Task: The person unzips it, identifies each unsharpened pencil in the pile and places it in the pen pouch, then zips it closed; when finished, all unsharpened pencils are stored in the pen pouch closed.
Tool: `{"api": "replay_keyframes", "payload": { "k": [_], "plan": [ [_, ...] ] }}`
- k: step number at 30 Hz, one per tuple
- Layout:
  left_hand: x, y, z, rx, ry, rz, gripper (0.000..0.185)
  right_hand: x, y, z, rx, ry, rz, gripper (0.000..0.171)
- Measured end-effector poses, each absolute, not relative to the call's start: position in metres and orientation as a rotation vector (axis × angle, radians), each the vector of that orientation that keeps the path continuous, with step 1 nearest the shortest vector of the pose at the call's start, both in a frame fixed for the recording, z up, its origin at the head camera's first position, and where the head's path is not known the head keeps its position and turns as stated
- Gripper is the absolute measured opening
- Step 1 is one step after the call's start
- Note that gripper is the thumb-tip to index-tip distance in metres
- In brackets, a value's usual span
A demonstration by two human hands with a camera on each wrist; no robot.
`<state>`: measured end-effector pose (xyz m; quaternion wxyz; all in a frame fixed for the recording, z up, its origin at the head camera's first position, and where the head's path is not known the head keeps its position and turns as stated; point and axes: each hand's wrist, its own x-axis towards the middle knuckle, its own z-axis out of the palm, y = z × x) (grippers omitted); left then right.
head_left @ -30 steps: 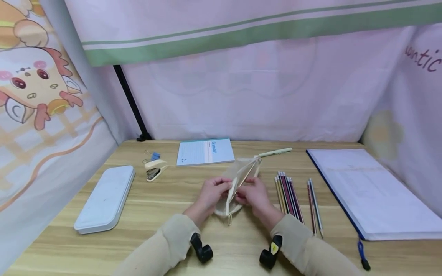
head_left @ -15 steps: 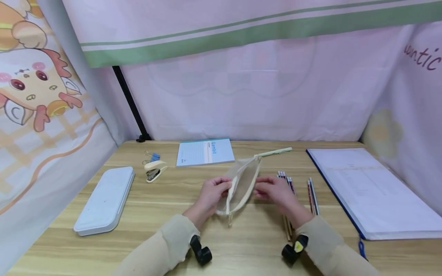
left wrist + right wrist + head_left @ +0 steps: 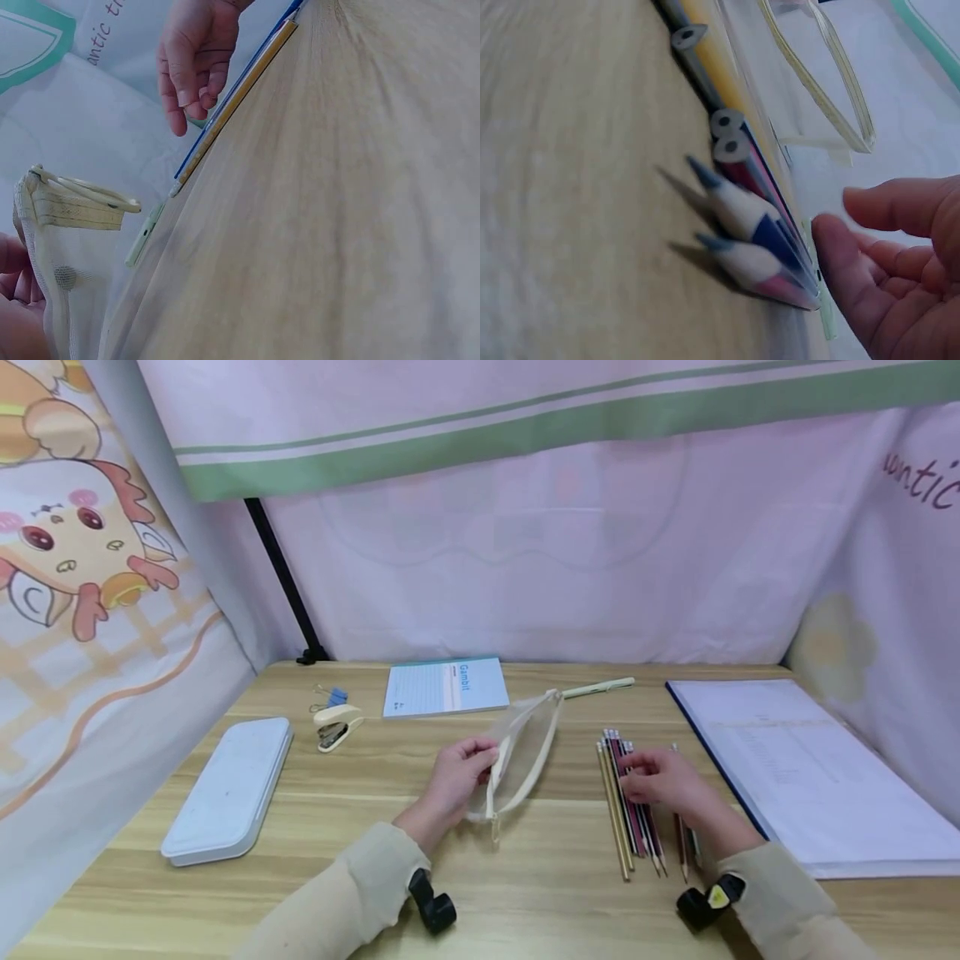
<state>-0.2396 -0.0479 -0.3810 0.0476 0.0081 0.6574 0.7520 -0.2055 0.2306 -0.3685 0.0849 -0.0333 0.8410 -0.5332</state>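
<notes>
My left hand (image 3: 450, 785) pinches one side of a pale see-through zip pouch (image 3: 529, 785) between thumb and fingers. The pouch's mouth gapes, its zipper edges spread apart. To its right lies a bundle of several pencils (image 3: 621, 814), points toward me. Just over the bundle hovers my right hand (image 3: 663, 781), thumb and fingers apart and loosely bent with nothing between them. In the right wrist view sharpened tips and flat unsharpened ends of the pencils (image 3: 742, 214) show below the fingers. Two more pencils (image 3: 682, 852) lie partly hidden under the right hand and wrist.
A light green pen (image 3: 600, 687) lies behind the pouch. At the back is a blue notebook (image 3: 447, 687); on the left are a cream stapler (image 3: 337, 727), blue binder clips (image 3: 337, 697) and a white case (image 3: 228, 793). A folder with papers (image 3: 817, 768) covers the right side.
My right hand has left the pouch's edge and moved right to above the pencil bundle. The pouch's mouth has opened wider. My left hand keeps its grip in nearly the same spot.
</notes>
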Motion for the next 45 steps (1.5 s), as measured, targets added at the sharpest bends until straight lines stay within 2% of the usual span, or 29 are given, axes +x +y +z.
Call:
{"api": "replay_keyframes", "payload": {
  "k": [8,17,26,34,45],
  "plan": [
    [-0.238,-0.047,-0.382,0.038,2.008,2.296,0.021,-0.208,0.234,-0.372,-0.157,2.690,-1.314,0.045],
    [-0.238,-0.047,-0.384,0.043,2.009,2.282,0.019,-0.212,0.225,-0.358,-0.241,2.904,-0.775,0.042],
    [-0.238,-0.046,-0.385,0.037,1.997,2.291,0.020,-0.216,0.221,-0.355,-0.109,2.820,-0.785,0.033],
    [-0.237,-0.044,-0.386,0.040,1.977,2.310,0.020,-0.218,0.219,-0.355,0.025,2.714,-0.915,0.049],
    [-0.236,-0.042,-0.387,0.068,1.963,2.330,0.019,-0.220,0.215,-0.358,0.130,2.760,-0.839,0.050]
  ]
}}
